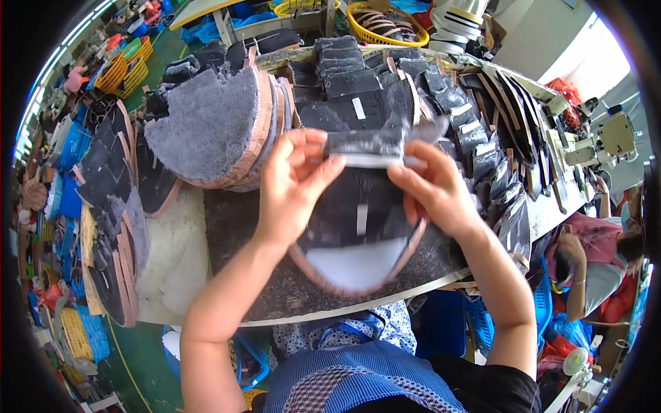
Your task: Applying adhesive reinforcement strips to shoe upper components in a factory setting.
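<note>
Evidently both hands were on one thing in the head view: a black piece, held up over the near middle of the bench, between the two forearms. Left hand pinched the left end of its top edge, thumb toward the wearer, fingers curled behind; right hand pinched the right end in much the same way, thumb and forefinger close together, other fingers bent. Top edge looked folded over, with a pale band running between the two thumbs; some blur there, so the exact fold could not be told. Lower down, a small white label sat on the black, then a whitish area within a curved, brownish rim. Beneath lay a dark mat. Left of the left hand, a stack of grey fleecy pieces with brown edging; farther left, more dark pieces at the bench's end. Beyond the hands, bundles of black pieces; right of them, a row of folded black pieces. Yellow basket stood past the far edge. At far right, a co-worker in a pink top.
</note>
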`<act>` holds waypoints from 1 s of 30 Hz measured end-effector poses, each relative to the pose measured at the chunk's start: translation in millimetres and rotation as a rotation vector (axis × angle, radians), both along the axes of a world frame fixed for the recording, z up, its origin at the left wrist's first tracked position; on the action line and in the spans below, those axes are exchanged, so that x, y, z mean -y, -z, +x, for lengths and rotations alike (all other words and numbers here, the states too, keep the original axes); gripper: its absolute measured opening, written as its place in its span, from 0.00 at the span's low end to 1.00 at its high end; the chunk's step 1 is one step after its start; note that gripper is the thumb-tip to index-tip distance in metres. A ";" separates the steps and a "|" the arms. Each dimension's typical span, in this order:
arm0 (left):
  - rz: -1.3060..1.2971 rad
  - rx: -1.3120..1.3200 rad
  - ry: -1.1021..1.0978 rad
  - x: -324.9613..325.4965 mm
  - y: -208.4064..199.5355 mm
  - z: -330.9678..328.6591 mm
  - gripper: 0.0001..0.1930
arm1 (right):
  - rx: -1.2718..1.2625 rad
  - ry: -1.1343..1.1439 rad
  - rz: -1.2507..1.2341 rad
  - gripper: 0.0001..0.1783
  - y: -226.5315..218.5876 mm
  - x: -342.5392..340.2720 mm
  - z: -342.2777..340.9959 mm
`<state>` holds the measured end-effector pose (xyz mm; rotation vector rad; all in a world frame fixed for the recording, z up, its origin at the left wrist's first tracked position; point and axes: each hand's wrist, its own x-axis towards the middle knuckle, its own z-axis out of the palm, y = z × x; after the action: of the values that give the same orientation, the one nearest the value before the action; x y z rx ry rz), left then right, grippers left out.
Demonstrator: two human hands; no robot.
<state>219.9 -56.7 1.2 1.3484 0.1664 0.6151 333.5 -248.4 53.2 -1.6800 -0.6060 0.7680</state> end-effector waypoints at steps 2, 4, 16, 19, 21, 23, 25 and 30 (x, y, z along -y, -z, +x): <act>-0.158 -0.081 0.022 15.2 -0.8 -18.6 0.17 | -0.163 -0.023 -0.009 0.16 -2.3 12.0 -20.5; -0.169 0.040 -0.031 23.5 -13.4 -36.0 0.17 | 0.046 0.061 0.331 0.15 18.6 0.4 -42.6; 0.666 -0.890 -0.094 -35.6 30.3 -112.6 0.22 | 0.315 -0.398 -0.107 0.11 104.7 -80.3 -30.8; 0.903 -0.408 -0.174 -59.7 68.5 -126.4 0.23 | 0.830 -0.271 0.010 0.17 94.8 -88.6 -49.0; 1.137 -0.252 -0.169 -72.7 80.1 -132.1 0.23 | 0.690 -0.307 0.029 0.17 95.9 -88.4 -47.0; 1.306 -0.086 -0.159 -77.2 81.0 -126.4 0.20 | 0.342 -0.351 0.048 0.12 105.8 -85.5 -42.1; 0.737 -0.036 -0.016 -68.2 74.7 -128.9 0.19 | 0.424 -0.365 0.011 0.11 104.7 -79.3 -42.4; 1.656 -0.143 0.141 -75.5 46.0 -117.1 0.12 | 0.705 -0.431 0.316 0.10 116.6 -73.1 -34.1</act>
<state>102.9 18.8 -44.8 2.9594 -0.4450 0.4814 299.3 -175.3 -63.4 -1.5160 -1.5338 0.3187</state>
